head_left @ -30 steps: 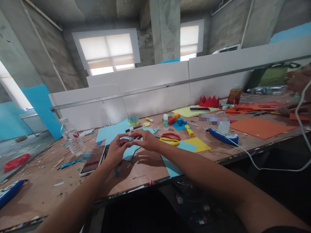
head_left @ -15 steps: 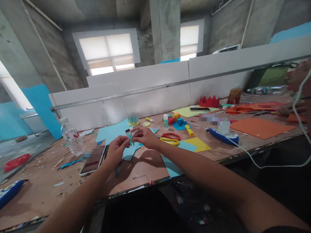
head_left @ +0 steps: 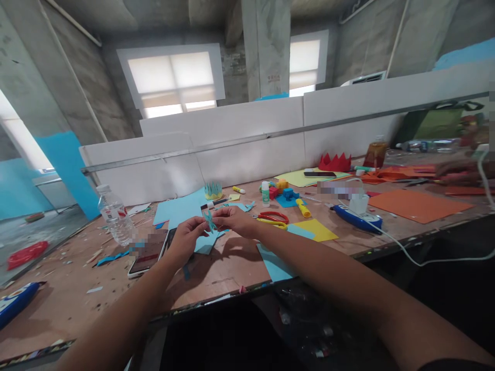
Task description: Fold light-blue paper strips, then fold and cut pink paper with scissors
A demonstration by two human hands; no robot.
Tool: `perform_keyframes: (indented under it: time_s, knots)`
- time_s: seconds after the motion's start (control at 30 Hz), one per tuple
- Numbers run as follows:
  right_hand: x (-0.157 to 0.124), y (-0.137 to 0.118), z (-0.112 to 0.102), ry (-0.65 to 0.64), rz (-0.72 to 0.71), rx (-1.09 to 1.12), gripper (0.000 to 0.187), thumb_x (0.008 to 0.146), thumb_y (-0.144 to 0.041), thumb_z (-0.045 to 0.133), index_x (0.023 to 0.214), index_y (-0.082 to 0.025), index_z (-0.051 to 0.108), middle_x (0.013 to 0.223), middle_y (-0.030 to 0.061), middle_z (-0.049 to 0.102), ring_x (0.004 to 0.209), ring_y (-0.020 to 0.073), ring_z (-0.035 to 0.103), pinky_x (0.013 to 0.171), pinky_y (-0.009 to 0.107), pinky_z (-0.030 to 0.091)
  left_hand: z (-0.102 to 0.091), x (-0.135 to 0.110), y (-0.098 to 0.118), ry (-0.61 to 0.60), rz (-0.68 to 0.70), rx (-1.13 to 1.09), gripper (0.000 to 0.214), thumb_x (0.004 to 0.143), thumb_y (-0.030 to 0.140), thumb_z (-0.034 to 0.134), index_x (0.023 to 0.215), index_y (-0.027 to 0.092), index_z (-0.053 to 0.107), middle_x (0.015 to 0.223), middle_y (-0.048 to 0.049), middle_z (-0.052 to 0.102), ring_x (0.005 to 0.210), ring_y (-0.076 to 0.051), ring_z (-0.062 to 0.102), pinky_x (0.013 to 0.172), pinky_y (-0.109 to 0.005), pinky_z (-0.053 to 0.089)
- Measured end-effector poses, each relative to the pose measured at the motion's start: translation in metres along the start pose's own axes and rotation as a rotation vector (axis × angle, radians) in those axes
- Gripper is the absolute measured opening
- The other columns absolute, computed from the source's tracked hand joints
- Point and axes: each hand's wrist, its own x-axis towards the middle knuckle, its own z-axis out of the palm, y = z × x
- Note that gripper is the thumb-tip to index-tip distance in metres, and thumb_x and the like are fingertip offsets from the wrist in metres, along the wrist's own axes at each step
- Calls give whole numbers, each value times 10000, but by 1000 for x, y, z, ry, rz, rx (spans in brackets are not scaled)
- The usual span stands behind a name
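Observation:
Between my two hands, raised over the table, is a small light-blue paper cutout (head_left: 210, 220) with pointed ends. My left hand (head_left: 190, 233) pinches its left side, and my right hand (head_left: 236, 220) pinches its right side; both hands are closed. Behind them a dark marker (head_left: 216, 203) lies beside light-blue paper sheets (head_left: 170, 210). A small light-blue and yellow paper crown (head_left: 213, 191) stands at the back. Right of my right hand are red-handled scissors (head_left: 274, 216) with a yellow-handled pair (head_left: 273, 223) in front. A glue stick (head_left: 265, 194) stands upright beyond them.
Left of my hands are a phone (head_left: 149, 252) and a water bottle (head_left: 114, 216). To the right lie yellow paper (head_left: 317, 230), a blue glue bottle (head_left: 358, 218), a white cable (head_left: 410, 257) and orange paper (head_left: 417, 204). Another person's hand (head_left: 456, 167) is at the far right.
My fingers have shifted slightly and the paper cutout has turned a little between them. The other person's hand at the far right has moved. The view has shifted slightly.

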Motion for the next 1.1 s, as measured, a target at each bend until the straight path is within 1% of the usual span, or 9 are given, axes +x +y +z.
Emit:
perform_keyframes:
  time_s: [0.17, 0.3, 0.43, 0.53, 0.67, 0.8, 0.87, 1.0, 1.1]
  knots:
    - [-7, -7, 0, -134, 68, 27, 408, 677, -492, 834, 829, -152, 665, 788, 7, 643, 767, 143, 639, 758, 307, 528, -1, -4, 2, -86, -62, -88, 217, 748, 381, 760, 738, 178, 685, 669, 0, 662, 658, -132, 596, 683, -277, 486]
    - [-7, -5, -1, -111, 34, -21, 414, 660, -499, 837, 796, -152, 657, 752, 1, 628, 752, 152, 634, 770, 336, 533, -2, -5, 2, -111, -82, -82, 220, 735, 374, 777, 734, 166, 706, 660, -19, 681, 665, -145, 613, 686, -281, 481]
    - [0, 0, -1, 20, -79, -164, 366, 686, -457, 817, 841, -138, 725, 724, 12, 654, 681, 140, 579, 678, 283, 475, -4, -3, 0, -23, -47, -40, 185, 754, 347, 773, 777, 172, 715, 703, -20, 711, 695, -142, 624, 717, -275, 485]
    - [1, 0, 1, 69, -159, -296, 267, 736, -390, 786, 830, -141, 759, 675, 0, 652, 658, 137, 536, 639, 262, 408, -3, -1, -1, 48, -20, -27, 212, 732, 349, 790, 813, 172, 706, 728, -13, 712, 702, -141, 634, 738, -286, 501]
    - [-4, -4, 7, 26, -239, -455, 207, 810, -358, 731, 861, -162, 775, 720, -2, 684, 721, 157, 554, 681, 257, 402, -1, 0, -2, 109, 16, -17, 252, 706, 350, 805, 790, 168, 652, 710, 7, 682, 677, -139, 643, 714, -290, 509]
    - [-7, -7, 9, -3, -398, -719, 228, 889, -351, 660, 974, -167, 765, 807, 22, 712, 714, 156, 573, 661, 245, 410, 1, 1, -1, 146, 68, 2, 324, 706, 363, 802, 858, 206, 563, 684, 48, 655, 662, -146, 658, 704, -298, 509]
    - [-7, -7, 8, 27, -474, -807, 202, 915, -301, 633, 1000, -170, 760, 840, 44, 717, 742, 166, 592, 693, 256, 430, 1, 1, 0, 138, 95, 36, 366, 718, 364, 794, 957, 216, 558, 718, 35, 680, 694, -157, 667, 707, -298, 501]
    - [-6, -7, 7, 56, -586, -992, 191, 934, -193, 588, 1063, -163, 726, 966, 93, 707, 918, 211, 620, 856, 322, 472, 1, -1, 4, 99, 166, 155, 505, 740, 333, 781, 1193, 225, 587, 783, 20, 692, 719, -148, 636, 667, -263, 465]
    - [-8, -8, 9, 42, -640, -1086, 225, 945, -153, 552, 1123, -165, 689, 1041, 109, 682, 1008, 218, 610, 931, 358, 476, -1, -2, 4, 102, 208, 250, 377, 759, 335, 763, 1105, 214, 676, 798, 2, 707, 750, -162, 642, 712, -278, 474]
